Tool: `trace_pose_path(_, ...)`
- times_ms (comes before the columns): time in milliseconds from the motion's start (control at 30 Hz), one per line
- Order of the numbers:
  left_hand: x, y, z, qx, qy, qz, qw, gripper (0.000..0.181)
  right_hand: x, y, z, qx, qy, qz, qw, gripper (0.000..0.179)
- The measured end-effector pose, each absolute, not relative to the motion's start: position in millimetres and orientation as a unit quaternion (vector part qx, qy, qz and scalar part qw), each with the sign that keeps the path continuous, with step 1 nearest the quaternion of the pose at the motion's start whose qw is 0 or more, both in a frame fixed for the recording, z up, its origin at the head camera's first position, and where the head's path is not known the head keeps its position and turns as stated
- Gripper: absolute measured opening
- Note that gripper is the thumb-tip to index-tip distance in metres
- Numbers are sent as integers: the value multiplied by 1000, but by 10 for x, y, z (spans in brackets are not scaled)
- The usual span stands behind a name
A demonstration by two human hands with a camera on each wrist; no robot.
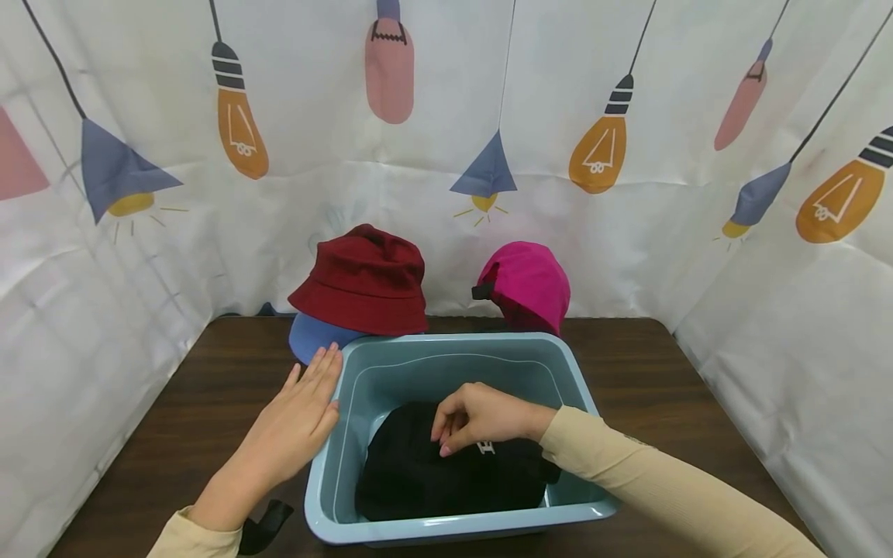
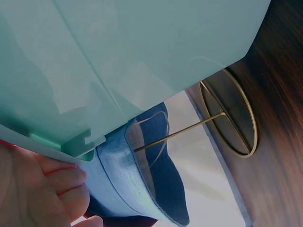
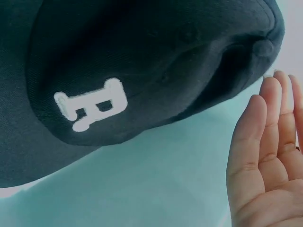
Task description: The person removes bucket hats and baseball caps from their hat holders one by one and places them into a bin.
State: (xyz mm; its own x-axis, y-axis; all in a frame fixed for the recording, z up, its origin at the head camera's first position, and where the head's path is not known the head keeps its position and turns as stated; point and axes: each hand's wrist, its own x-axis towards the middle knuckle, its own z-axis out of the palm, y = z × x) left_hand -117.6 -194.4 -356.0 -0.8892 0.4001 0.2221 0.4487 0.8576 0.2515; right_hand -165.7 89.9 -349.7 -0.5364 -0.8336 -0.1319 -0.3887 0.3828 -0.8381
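Observation:
A black cap (image 1: 412, 480) with a white letter patch (image 3: 92, 104) lies inside the light blue plastic bin (image 1: 446, 528). Over the cap is my right hand (image 1: 484, 415), its fingers bent downward in the head view. The right wrist view has those fingers (image 3: 272, 137) fairly straight beside the cap, with nothing held. My left hand (image 1: 296, 426) lies flat along the bin's left rim, fingers extended and touching it. Just beyond those fingertips is a blue hat (image 1: 317, 337), partly covered by a dark red bucket hat (image 1: 366, 283).
Behind the bin's right side is a bright pink cap (image 1: 533, 283). A gold wire stand (image 2: 222, 113) rises into the blue hat. The dark wooden table (image 1: 642, 380) ends at a printed white curtain (image 1: 432, 186). A black strap-like thing (image 1: 265, 527) sits near my left wrist.

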Motion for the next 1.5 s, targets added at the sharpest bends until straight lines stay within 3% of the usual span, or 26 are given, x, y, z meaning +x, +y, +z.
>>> trace_pose_path(433, -1179, -1947, -3567, -222, -961, -144, 83, 61, -1715, 1016, -3351, -379, 761, -458, 259, 18)
trace_pose_path(833, -1184, -1948, -3562, -214, -964, -142, 73, 61, -1728, 1120, -3207, -353, 774, -495, 178, 17)
trace_pose_path(1233, -1183, -1944, -3526, -209, -966, -141, 65, 62, -1681, 1246, -3067, -307, 780, -542, 60, 16)
trace_pose_path(1500, -1173, -1948, -3517, -206, -969, -118, 67, 62, -1690, 1300, -3037, -290, 782, -551, 28, 18)
